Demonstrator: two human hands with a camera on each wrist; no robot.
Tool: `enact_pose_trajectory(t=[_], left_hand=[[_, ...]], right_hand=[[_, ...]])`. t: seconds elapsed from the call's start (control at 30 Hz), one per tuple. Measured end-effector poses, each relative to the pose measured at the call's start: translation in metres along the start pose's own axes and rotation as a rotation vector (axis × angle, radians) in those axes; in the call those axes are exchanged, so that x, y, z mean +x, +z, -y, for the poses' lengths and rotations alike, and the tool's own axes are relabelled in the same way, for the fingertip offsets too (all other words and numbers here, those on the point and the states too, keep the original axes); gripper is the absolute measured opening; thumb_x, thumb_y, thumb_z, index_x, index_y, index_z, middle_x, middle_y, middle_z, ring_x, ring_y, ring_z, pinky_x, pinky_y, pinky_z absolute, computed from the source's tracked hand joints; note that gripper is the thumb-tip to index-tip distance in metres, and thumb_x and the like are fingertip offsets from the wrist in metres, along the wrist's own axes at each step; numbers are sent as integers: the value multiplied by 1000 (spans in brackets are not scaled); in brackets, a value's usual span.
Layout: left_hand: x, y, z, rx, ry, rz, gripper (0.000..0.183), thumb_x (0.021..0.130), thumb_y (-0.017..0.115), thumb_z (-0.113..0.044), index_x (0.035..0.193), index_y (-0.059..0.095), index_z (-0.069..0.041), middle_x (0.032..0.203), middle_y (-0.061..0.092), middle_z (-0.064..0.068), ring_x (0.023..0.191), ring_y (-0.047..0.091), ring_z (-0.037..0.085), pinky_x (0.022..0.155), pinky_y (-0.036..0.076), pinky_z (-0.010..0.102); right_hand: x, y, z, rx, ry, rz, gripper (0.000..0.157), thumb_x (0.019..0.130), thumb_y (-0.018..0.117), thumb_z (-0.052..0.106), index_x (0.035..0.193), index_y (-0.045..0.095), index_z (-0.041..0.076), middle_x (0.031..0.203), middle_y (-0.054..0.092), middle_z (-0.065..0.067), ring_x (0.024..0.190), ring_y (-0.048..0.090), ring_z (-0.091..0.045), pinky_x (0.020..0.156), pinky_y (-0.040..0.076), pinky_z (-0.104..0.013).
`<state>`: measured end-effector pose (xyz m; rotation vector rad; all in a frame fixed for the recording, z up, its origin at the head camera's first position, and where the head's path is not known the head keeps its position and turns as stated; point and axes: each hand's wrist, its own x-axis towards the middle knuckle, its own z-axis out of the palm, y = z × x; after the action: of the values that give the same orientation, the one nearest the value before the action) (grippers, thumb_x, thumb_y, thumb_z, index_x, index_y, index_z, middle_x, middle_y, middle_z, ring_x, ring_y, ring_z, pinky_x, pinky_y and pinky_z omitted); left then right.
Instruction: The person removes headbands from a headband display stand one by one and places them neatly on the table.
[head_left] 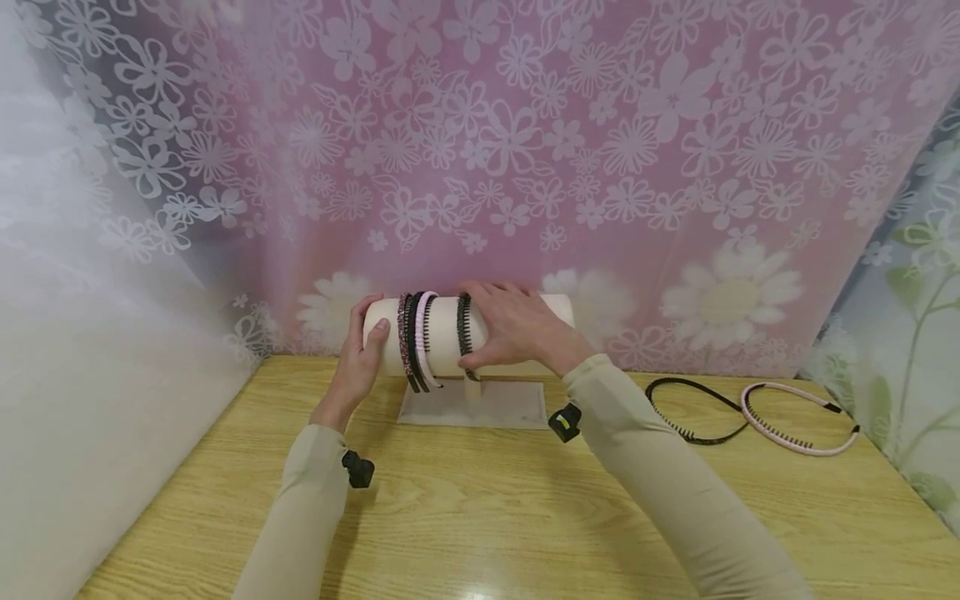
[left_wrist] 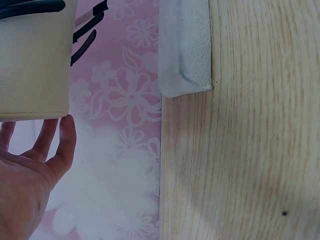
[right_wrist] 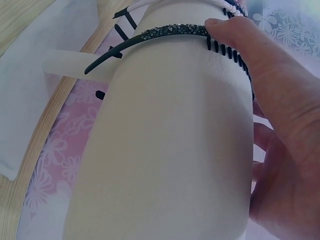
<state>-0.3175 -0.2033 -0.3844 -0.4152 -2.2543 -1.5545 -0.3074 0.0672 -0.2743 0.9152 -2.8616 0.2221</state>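
Holding glittered headband (head_left: 462,321) in right grip (head_left: 519,327) and, left of it, cream display roll's end (head_left: 391,354) in left grip (head_left: 358,357), perhaps risking tipping from uneven pressing.

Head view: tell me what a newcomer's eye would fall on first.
Probably the pale cylinder near the middle, with headbands around it, the left hand at its left end and the right hand on a dark glittery headband. Next, the pink backdrop with white flowers behind it. Then the black headband and pink headband on the table at right.
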Motion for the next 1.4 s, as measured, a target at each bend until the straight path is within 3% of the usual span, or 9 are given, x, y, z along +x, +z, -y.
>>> enact_pose_trajectory(t=[0.27, 0.5, 1.4], left_hand=[[-1, 0, -4, 14, -2, 7, 53, 108, 42, -41, 157, 29, -26, 139, 50, 15, 92, 59, 27, 71, 55, 40], [-2, -1, -2, 9, -5, 4, 50, 107, 42, -41, 156, 31, -33, 140, 50, 15, 94, 59, 27, 74, 55, 41], [-2, 0, -3, -2, 2, 1, 48, 108, 43, -40, 154, 32, -34, 140, 51, 15, 94, 60, 27, 74, 55, 40]], right_hand=[[-4, 0, -4, -16, -1, -17, 100, 73, 80, 64, 152, 37, 21, 146, 55, -5, 140, 46, -34, 115, 35, -63], [-7, 0, -9, -23, -12, -33, 97, 73, 80, 65, 149, 39, 22, 145, 56, -3, 139, 46, -33, 114, 36, -61], [-22, 1, -26, -24, 9, -55, 104, 71, 80, 65, 153, 36, 19, 151, 53, -7, 144, 42, -36, 113, 32, -71]])
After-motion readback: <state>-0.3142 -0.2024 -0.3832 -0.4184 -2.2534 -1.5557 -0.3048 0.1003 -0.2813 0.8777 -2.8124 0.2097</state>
